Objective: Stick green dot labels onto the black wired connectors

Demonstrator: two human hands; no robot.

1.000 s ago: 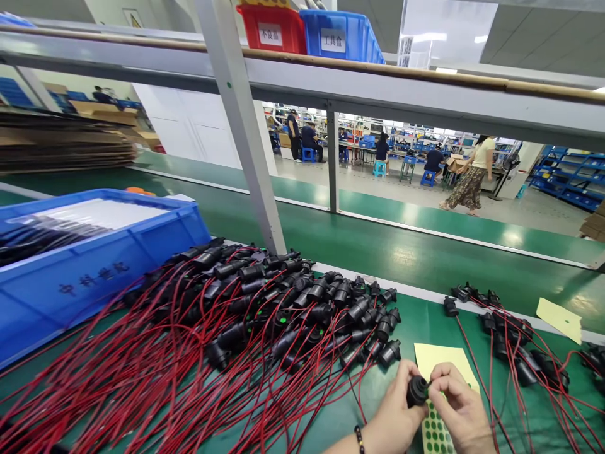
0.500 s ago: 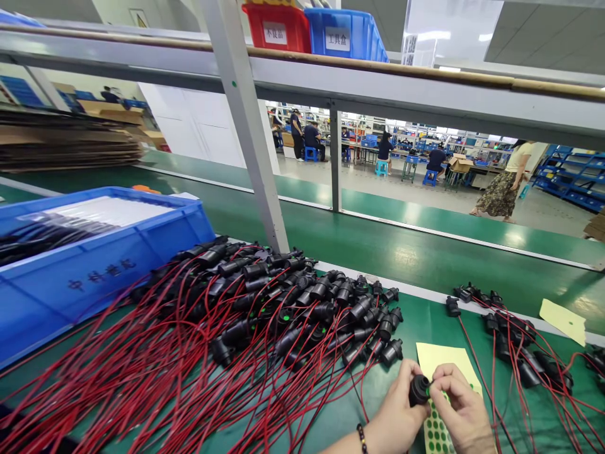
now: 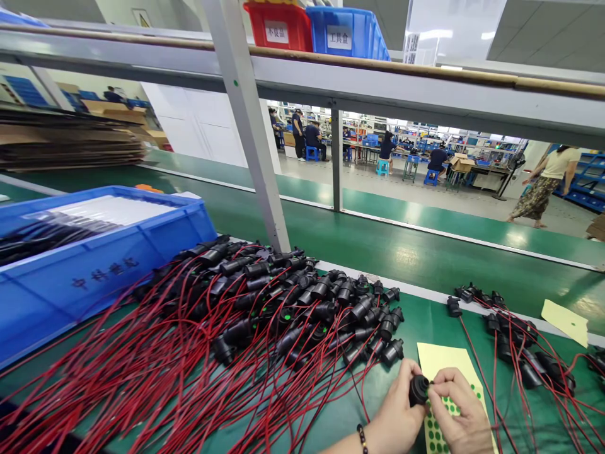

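My left hand [image 3: 397, 410], with a beaded bracelet on the wrist, is closed around a black cylindrical plastic part [image 3: 418, 391] with a ridged end. At the right side of that part, my right hand [image 3: 457, 403] pinches with thumb and forefinger; a bit of green, apparently a round sticker [image 3: 427, 392], shows at the fingertips. Beneath the hands lies a pale yellow sheet [image 3: 442, 359] bearing rows of green dots, partly covered by my right hand. Left of my hands spreads a heap of similar black parts [image 3: 326, 309] with red and black wires, a few showing green dots.
A smaller group of wired black parts [image 3: 513, 340] lies on the right, near a yellow paper piece [image 3: 564, 321]. A blue bin [image 3: 108, 265] stands left. A grey post [image 3: 250, 139] rises behind the heap to a shelf with red [image 3: 278, 26] and blue boxes [image 3: 347, 31].
My hands stay at the black part, with the right fingers shifting only slightly. In the background a walking person has moved right.
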